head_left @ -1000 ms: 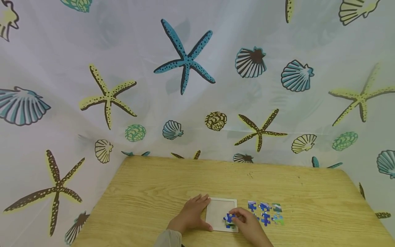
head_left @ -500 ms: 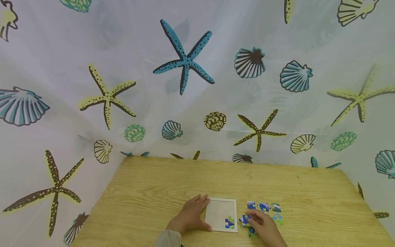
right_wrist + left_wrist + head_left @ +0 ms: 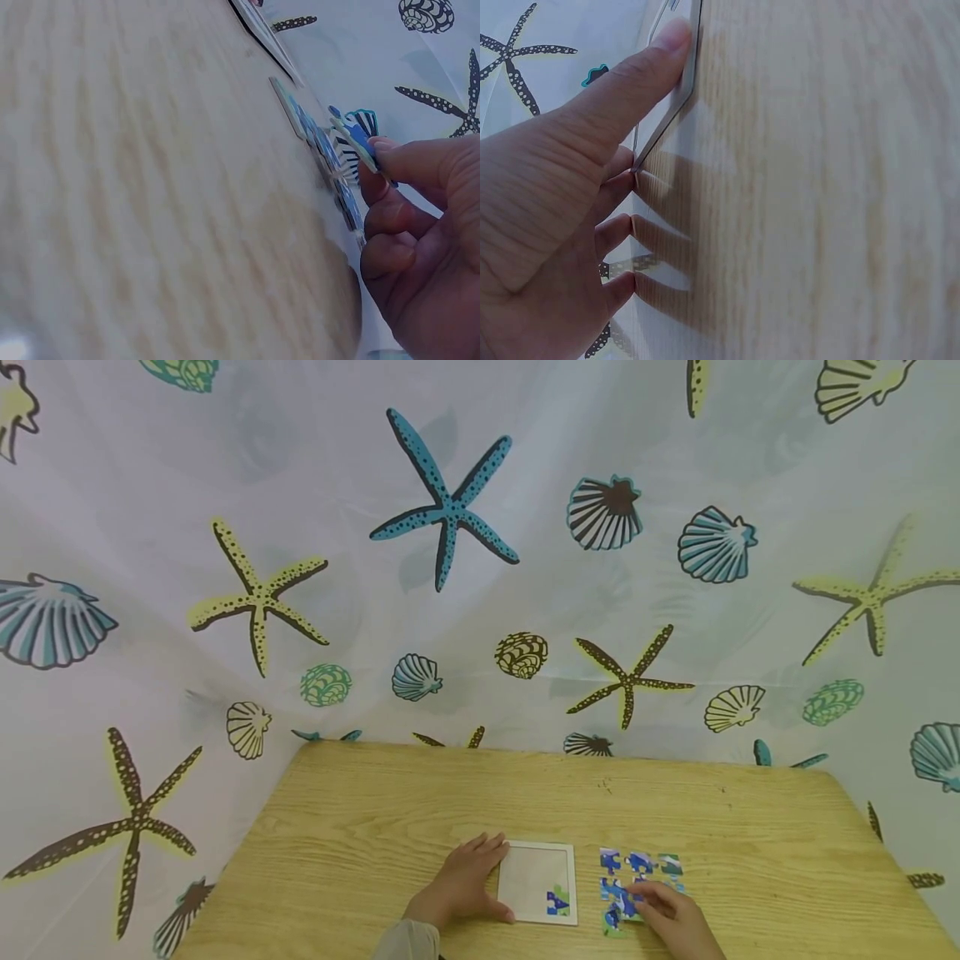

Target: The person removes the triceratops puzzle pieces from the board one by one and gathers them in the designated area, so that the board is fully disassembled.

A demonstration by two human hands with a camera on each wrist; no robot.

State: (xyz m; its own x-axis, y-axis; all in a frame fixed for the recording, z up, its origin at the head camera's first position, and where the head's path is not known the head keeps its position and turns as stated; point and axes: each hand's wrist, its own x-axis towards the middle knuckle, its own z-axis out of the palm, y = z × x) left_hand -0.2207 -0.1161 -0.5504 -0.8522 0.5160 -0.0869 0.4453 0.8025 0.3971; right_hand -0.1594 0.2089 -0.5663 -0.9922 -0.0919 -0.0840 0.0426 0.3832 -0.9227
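A square white puzzle tray (image 3: 528, 877) lies on the table in the head view, with joined blue and green jigsaw pieces (image 3: 557, 902) in its near right corner. My left hand (image 3: 467, 881) rests along the tray's left side. In the left wrist view its thumb (image 3: 641, 75) presses on the rim, while the other fingers are spread and touch down beside it. To the right, my right hand (image 3: 677, 920) pinches a blue jigsaw piece (image 3: 358, 141) between thumb and forefinger, raised just over the loose pieces. The right hand covers some of those.
Several loose jigsaw pieces (image 3: 640, 862) lie in rough rows right of the tray; one (image 3: 612, 922) is closest to the front. The wood-grain table (image 3: 420, 793) meets a white cloth (image 3: 337, 485) printed with starfish and shells at its back and sides.
My right hand has moved from over the tray's near right corner to the right, carrying the pinched jigsaw piece above the loose ones. My left hand has stayed on the tray.
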